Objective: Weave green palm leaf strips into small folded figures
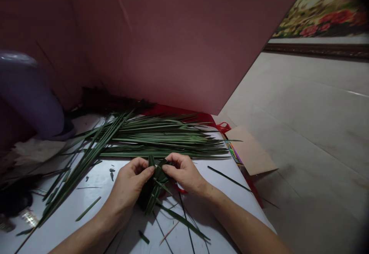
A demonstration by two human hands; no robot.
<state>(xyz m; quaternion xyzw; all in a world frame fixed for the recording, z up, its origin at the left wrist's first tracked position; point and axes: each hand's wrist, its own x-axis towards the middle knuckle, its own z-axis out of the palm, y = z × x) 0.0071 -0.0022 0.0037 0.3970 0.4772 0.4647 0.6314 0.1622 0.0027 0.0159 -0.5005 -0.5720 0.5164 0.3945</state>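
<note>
My left hand [131, 181] and my right hand [182, 171] meet over a white board [95, 177] and pinch a small folded piece of green leaf strips [155, 182] between fingertips. Both hands are closed on it, thumbs pressing its top. Loose ends of the strips trail down toward me from under the hands. Just beyond the hands lies a long pile of green leaf blades [155, 136], spread left to right.
A purple rounded object [29, 96] stands at the far left. A brown card [250, 150] and coloured paper lie off the board's right edge on the pale tiled floor [311, 131]. A reddish panel [173, 42] rises behind. Leaf scraps litter the board.
</note>
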